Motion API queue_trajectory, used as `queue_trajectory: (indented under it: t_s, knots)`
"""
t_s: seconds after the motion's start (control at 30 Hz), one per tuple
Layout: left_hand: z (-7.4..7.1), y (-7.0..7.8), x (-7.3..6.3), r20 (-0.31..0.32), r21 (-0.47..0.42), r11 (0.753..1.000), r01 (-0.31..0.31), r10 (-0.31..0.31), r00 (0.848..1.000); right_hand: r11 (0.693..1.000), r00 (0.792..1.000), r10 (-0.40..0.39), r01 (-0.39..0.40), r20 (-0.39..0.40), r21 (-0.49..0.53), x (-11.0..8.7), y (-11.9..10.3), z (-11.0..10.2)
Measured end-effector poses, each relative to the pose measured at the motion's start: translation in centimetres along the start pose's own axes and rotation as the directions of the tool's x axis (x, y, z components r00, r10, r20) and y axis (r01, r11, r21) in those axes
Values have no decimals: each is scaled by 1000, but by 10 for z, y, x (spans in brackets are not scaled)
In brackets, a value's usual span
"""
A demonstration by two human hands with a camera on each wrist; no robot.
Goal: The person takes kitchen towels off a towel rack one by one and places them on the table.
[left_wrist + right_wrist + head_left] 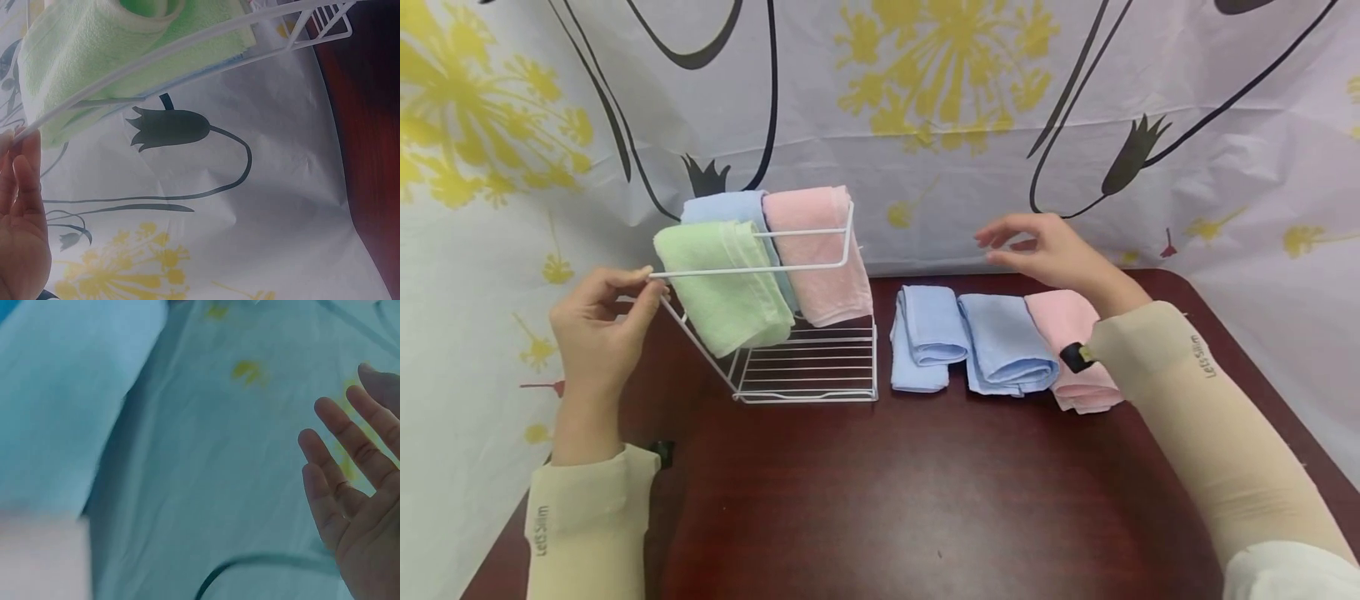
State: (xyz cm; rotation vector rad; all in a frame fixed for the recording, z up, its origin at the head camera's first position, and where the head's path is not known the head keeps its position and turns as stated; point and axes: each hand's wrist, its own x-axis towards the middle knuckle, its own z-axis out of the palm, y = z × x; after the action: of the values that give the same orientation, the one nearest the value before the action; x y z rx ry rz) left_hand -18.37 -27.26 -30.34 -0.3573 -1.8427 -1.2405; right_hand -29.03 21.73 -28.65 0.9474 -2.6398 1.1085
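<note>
In the head view a white wire rack [805, 398] stands on the table, with towels draped over its upper bars. A green towel [718, 283] hangs nearest, a blue towel [722, 205] behind it, and a pink towel [812, 250] to the right. My left hand [598, 325] pinches the rack's top left corner between thumb and fingers. The left wrist view shows that hand at the bar beside the green towel [81, 69]. My right hand [1045, 250] hovers above the folded towels with its fingers loosely bent and holding nothing; the right wrist view shows the fingers [340, 431] spread.
Right of the rack lie two folded blue towels, the left one [932, 329] and the middle one [1007, 342], and a folded pink towel [1075, 333]. They rest on the dark red table [895, 500]. A patterned cloth [940, 167] hangs behind.
</note>
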Motion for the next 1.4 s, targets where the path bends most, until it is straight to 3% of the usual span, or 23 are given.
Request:
queue_trajectory:
  t_s: [0.27, 0.57, 1.0, 1.4]
  knots:
    - [0, 1, 0, -2, -1, 1000, -18, 18, 1000, 984, 991, -129, 123, 45, 126, 32, -67, 19]
    - [2, 1, -2, -7, -17, 999, -31, 31, 1000, 944, 969, -240, 221, 53, 244, 73, -122, 44]
    - [1, 3, -2, -23, -16, 1000, -10, 10, 1000, 947, 945, -277, 238, 172, 215, 121, -169, 75]
    - [3, 5, -1, -14, -33, 999, -16, 16, 1000, 957, 908, -290, 267, 302, 117, 143, -190, 97]
